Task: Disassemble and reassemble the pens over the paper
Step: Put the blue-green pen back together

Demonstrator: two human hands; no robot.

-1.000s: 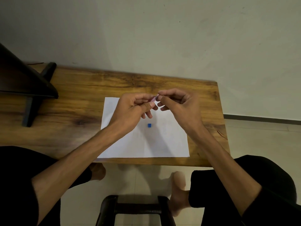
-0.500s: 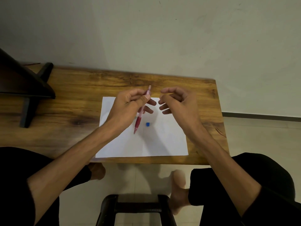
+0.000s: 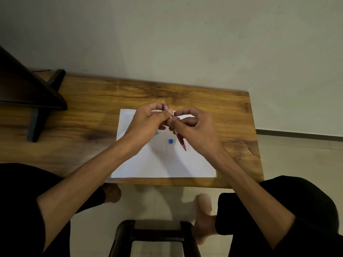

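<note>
- I've got the red pen [image 3: 179, 138] held up over the white paper [image 3: 163, 164], tilted, its tip pointing down toward me and to the right, its far end poking out above the knuckles.
- My left hand [image 3: 146, 121] pinches the upper part of the barrel, thumb pressed against curled fingers.
- My right hand [image 3: 194, 125] closes in on the middle of the pen, thumb and forefinger curled around it; how firm that grip is, I can't tell from this angle.
- Both hands are close together, fingertips nearly meeting above the far half of the sheet.
- Down on the paper a small blue piece [image 3: 171, 141] lies just left of the pen's tip, clear of both hands.
- A sliver of something teal [image 3: 157, 133] peeks out under my left wrist; too hidden to make out.
- The paper lies flat on the wooden table [image 3: 83, 127], its near edge close to the table's front edge.
- At the far left of the table stands a dark stand [image 3: 33, 101] with an angled leg.
- Below the table edge I see a tiled floor [image 3: 287, 156], my bare feet [image 3: 204, 216] and a dark stool [image 3: 157, 236].
</note>
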